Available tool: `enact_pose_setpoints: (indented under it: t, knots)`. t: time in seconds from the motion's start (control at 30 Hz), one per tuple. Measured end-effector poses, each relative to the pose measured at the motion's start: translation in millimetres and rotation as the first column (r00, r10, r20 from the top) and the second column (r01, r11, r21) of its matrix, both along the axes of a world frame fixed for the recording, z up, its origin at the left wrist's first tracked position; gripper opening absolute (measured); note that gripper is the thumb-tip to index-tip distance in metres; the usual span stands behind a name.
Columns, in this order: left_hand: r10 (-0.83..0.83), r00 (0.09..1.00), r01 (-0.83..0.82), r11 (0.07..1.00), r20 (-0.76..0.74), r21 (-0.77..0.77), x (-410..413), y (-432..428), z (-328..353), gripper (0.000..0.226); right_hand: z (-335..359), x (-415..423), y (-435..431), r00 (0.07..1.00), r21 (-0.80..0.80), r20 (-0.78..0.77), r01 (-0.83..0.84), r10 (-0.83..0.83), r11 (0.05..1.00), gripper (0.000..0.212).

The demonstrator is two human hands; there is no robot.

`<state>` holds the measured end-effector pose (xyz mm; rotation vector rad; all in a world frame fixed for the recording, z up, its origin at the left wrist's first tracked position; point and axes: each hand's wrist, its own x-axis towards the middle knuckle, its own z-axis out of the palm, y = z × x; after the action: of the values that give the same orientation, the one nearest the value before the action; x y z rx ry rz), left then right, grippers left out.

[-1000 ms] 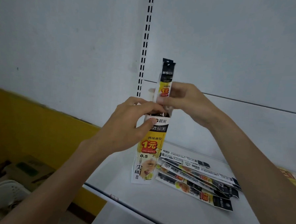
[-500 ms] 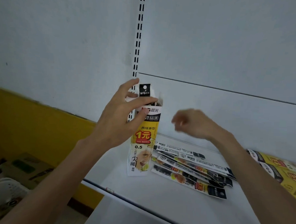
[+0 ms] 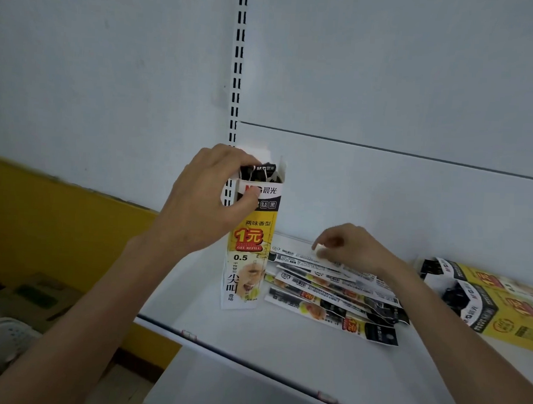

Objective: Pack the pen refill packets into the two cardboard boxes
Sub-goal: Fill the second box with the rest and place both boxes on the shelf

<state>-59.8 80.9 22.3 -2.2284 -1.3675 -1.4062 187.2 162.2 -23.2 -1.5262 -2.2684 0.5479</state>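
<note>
Head view: a tall yellow, white and black gel refill box (image 3: pixel 250 247) stands upright on a white shelf (image 3: pixel 281 363), near the middle of the frame, with its top flaps open. Black-topped refill packets (image 3: pixel 260 170) stand inside it, and their ends show just above the rim. The left hand (image 3: pixel 206 198) comes in from 7 o'clock and grips the top of the box. Its fingers curl over the rim at the packet ends and its thumb presses on the printed front.

At 3 o'clock of the box, touching its base, loose packets (image 3: pixel 331 301) lie flat on the shelf in an overlapping fan that spreads toward 4 o'clock. The right hand (image 3: pixel 352 249) reaches in from 5 o'clock and hovers low over the back of this fan. Its thumb and forefinger pinch the rearmost packet (image 3: pixel 290 253).

Further toward 3 o'clock, apart from the fan, a second box (image 3: pixel 485 303) of the same print lies on its side at the frame edge, its open end toward the fan.

A slotted rail (image 3: pixel 238 61) runs up the white back panel at 12 o'clock. At 8 o'clock, below the shelf, sit a brown carton (image 3: pixel 38 291) and a white basket (image 3: pixel 2 336) against a yellow wall band (image 3: pixel 57 221).
</note>
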Motion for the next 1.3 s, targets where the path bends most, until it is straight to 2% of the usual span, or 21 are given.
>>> enact_pose_setpoints:
  t: [0.07,0.17,0.2,0.27,0.33,0.37,0.43,0.5,0.6,0.63,0.73,0.8,0.9,1.03,1.17,1.3]
  knots:
    - [-0.008,1.0,0.007,1.0,0.016,0.007,0,0,-1,0.045,4,-1,0,0.991,0.091,-0.13,0.017,-0.005,0.996,0.009]
    - [-0.019,0.999,0.02,1.0,0.051,-0.018,1,0,-2,0.04,5,-5,0,0.966,0.144,-0.258,0.023,0.015,0.989,0.023]
    - [-0.021,0.999,0.022,1.0,0.05,-0.02,0,0,-2,0.04,6,-6,-1,0.974,0.137,-0.226,0.023,0.009,0.99,0.026]
    - [-0.026,0.999,0.027,0.999,0.047,-0.019,-1,1,-2,0.037,8,-2,0,1.0,0.04,0.003,0.021,-0.021,0.999,0.029]
    - [-0.038,0.998,0.039,0.999,0.049,-0.019,-3,2,-2,0.033,6,1,-1,0.956,-0.117,0.294,0.051,-0.015,0.992,0.04]
    - [-0.04,0.998,0.041,0.999,0.048,-0.016,-3,2,-3,0.03,3,2,-1,0.93,-0.153,0.368,0.067,-0.006,0.986,0.044]
    - [-0.037,0.998,0.037,0.999,0.045,-0.009,-2,3,-5,0.028,-2,4,-1,0.946,-0.126,0.325,0.048,-0.004,0.991,0.037]
    - [-0.039,0.998,0.039,0.999,0.042,-0.005,0,4,-6,0.029,-3,4,0,0.985,-0.042,0.172,0.003,0.004,0.999,0.028]
    - [-0.058,0.998,0.058,0.998,0.038,-0.007,1,5,-6,0.027,1,5,5,0.999,0.079,-0.043,0.009,-0.005,0.997,0.024]
    - [-0.064,0.997,0.064,0.998,0.045,-0.013,1,5,-6,0.023,1,5,7,1.0,0.071,-0.02,0.005,-0.003,0.997,0.028]
    - [-0.054,0.997,0.055,0.998,0.056,-0.022,2,5,-6,0.02,-7,5,12,0.968,-0.096,0.251,0.021,0.004,0.995,0.046]
    - [-0.04,0.998,0.041,0.999,0.05,-0.023,2,4,-6,0.023,-11,6,13,0.957,-0.126,0.291,0.043,-0.004,0.991,0.047]
    - [-0.035,0.999,0.035,0.999,0.04,-0.012,-1,3,-5,0.026,-9,7,14,0.983,-0.077,0.181,0.025,-0.01,0.997,0.041]
    - [-0.026,0.999,0.025,1.0,0.047,0.016,-2,3,-6,0.035,0,7,14,0.996,-0.133,0.072,-0.043,0.053,0.99,0.036]
    - [-0.018,0.998,0.015,0.999,0.061,0.038,-2,4,-7,0.042,9,4,6,0.97,-0.329,-0.243,-0.107,0.026,0.938,0.031]
    - [-0.021,0.999,0.019,0.999,0.05,0.038,-3,5,-4,0.048,9,1,3,0.948,-0.599,-0.307,-0.121,-0.087,0.792,0.019]
